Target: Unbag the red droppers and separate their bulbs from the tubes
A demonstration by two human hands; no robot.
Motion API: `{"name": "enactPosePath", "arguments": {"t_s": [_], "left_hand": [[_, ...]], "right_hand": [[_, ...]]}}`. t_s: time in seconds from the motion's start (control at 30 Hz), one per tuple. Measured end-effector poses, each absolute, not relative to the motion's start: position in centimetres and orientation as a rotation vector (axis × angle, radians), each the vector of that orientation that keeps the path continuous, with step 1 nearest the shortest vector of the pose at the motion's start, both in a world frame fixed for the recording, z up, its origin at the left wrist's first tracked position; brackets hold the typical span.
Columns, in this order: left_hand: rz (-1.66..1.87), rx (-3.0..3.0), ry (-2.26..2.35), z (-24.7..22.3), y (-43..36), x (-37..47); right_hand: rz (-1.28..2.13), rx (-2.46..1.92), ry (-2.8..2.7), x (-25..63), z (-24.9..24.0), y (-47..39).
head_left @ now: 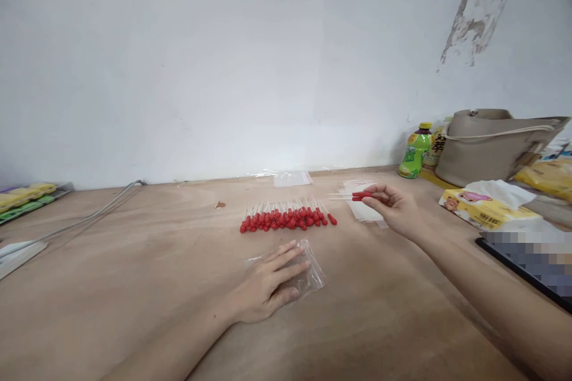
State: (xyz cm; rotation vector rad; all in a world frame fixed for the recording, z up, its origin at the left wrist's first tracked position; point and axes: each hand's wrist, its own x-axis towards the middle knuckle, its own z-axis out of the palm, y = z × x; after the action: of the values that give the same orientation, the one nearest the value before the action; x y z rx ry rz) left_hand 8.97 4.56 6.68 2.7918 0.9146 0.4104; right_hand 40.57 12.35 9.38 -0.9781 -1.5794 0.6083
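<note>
My left hand (272,283) lies with its fingers spread on a clear plastic zip bag (315,271), pressing it flat on the table. Raised at the right, my right hand (393,208) pinches a few red-headed white sticks (360,196) by their red ends, their thin white shafts pointing left. Between and beyond the hands, a row of several similar red-headed sticks (286,218) rests on the wood, red heads toward me and pale shafts away. Under and behind the held sticks is a stack of clear bags (366,211).
Another flat bag (292,178) lies near the wall. To the right are a green bottle (414,152), a grey-beige handbag (482,146), a yellow tissue box (487,208) and a phone (527,265). A grey cable (105,205) and yellow-green packets (29,196) are at the left.
</note>
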Motion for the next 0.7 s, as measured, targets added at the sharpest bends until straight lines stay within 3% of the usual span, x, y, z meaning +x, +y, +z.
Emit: {"name": "enactPosePath", "arguments": {"t_s": [0.13,0.23,0.7], "left_hand": [[0.201,2.735,0.931,7.1,4.3,9.1],[0.181,2.712,0.967,7.2,4.1,9.1],[0.194,2.703,0.992,7.3,3.9,9.2]], "right_hand": [[0.071,-0.947,-1.891,37.8,7.9,13.7],[-0.117,-0.884,-2.042,36.0,6.5,14.8],[-0.122,-0.892,-2.275,34.8,4.3,16.4]]}}
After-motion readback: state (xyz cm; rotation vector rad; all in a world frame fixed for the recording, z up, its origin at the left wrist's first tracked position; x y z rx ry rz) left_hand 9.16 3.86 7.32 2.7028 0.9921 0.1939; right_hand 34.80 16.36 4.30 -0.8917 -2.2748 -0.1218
